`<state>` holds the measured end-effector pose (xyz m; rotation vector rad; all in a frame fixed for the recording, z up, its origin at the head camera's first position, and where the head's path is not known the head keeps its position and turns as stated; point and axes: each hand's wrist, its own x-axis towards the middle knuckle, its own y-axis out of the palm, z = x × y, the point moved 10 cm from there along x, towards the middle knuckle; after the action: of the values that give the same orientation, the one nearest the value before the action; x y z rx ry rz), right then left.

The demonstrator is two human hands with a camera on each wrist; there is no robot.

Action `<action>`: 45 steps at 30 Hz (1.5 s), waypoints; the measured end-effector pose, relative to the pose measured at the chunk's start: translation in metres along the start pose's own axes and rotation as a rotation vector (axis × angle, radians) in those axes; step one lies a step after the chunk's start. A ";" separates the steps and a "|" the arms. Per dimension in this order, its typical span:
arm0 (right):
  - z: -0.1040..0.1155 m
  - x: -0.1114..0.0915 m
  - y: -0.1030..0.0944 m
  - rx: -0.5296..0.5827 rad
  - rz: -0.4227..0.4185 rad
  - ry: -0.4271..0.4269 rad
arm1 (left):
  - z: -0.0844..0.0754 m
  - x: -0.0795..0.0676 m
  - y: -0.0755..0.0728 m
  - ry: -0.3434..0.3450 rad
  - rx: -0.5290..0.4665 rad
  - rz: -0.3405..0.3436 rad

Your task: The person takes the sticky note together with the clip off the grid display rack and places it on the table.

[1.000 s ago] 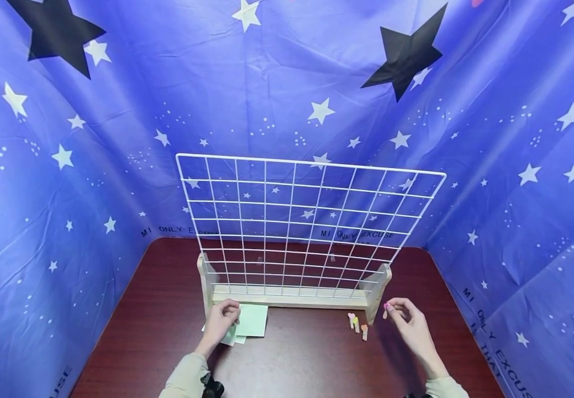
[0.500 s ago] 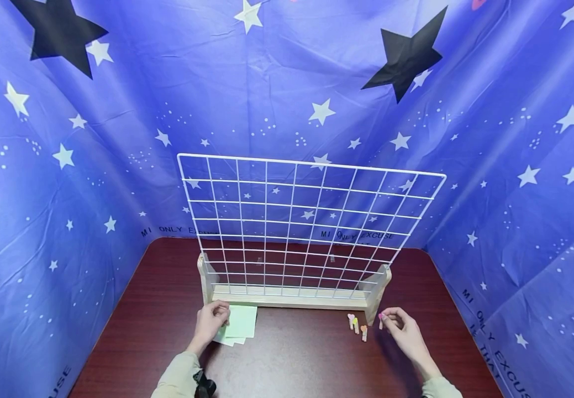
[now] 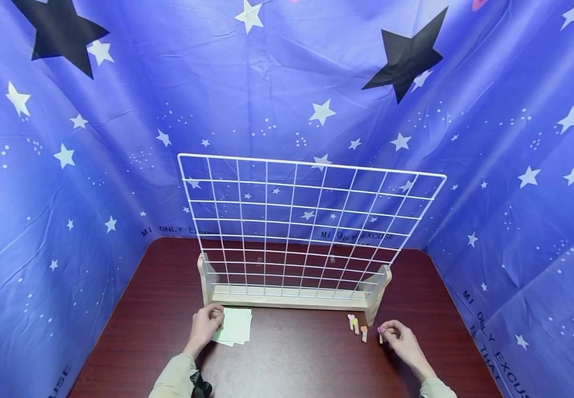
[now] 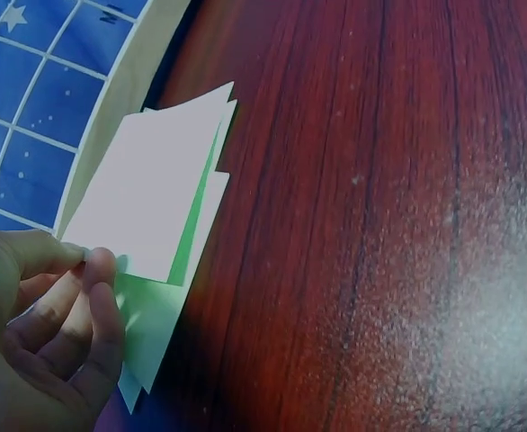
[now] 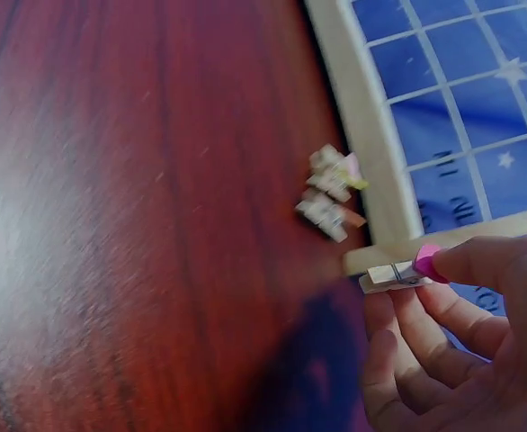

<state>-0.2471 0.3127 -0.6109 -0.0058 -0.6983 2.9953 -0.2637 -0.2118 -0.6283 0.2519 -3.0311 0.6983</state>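
Between thumb and fingertips, my left hand [image 3: 205,327] pinches the corner of a pale green paper sheet [image 4: 151,189], whose far edge tilts up. More pale green sheets [image 4: 151,328] lie under it, partly hidden. My right hand [image 3: 402,344] pinches a small wooden clothespin [image 5: 394,274] with a pink heart at one end. Left of that hand in the head view, three more clothespins lie on the table: one with a light pink heart [image 3: 351,319], one with a yellow top [image 3: 355,323] and one with an orange top [image 3: 364,333].
A white wire grid [image 3: 296,220] stands upright in a wooden base [image 3: 287,301] behind the papers and clothespins. The dark red-brown table [image 3: 296,354] reaches under both hands. Blue star-printed cloth [image 3: 267,72] surrounds the table's back and sides.
My left hand has shifted left and slightly down, and the pale green paper has moved left with it. The right hand has come lower, still holding the pink-heart clothespin.
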 end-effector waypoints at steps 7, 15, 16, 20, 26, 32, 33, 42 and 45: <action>-0.018 0.001 0.004 -0.059 0.004 0.064 | -0.002 -0.003 -0.002 0.019 0.047 0.006; -0.026 0.006 0.006 -0.118 0.001 0.127 | -0.005 -0.004 -0.005 0.029 0.123 -0.008; -0.026 0.006 0.006 -0.120 0.003 0.127 | -0.005 -0.005 -0.006 0.034 0.134 -0.009; -0.025 0.007 0.007 -0.108 0.017 0.129 | -0.004 -0.005 -0.008 0.038 0.189 -0.006; -0.027 0.006 0.009 -0.114 0.019 0.147 | -0.001 -0.008 -0.015 0.028 0.235 -0.013; -0.023 0.006 0.011 -0.152 0.032 0.127 | 0.001 -0.010 -0.024 0.024 0.222 -0.034; -0.022 0.007 0.012 -0.159 0.039 0.126 | 0.000 -0.011 -0.025 0.032 0.219 -0.038; -0.017 0.009 0.008 -0.057 0.102 0.119 | 0.005 -0.013 -0.040 0.001 0.213 -0.060; -0.015 0.012 0.002 -0.059 0.094 0.117 | 0.008 -0.014 -0.046 -0.019 0.194 -0.067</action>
<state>-0.2587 0.3186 -0.6255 -0.2214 -0.7936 3.0310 -0.2420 -0.2538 -0.6167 0.3640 -2.9579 0.9900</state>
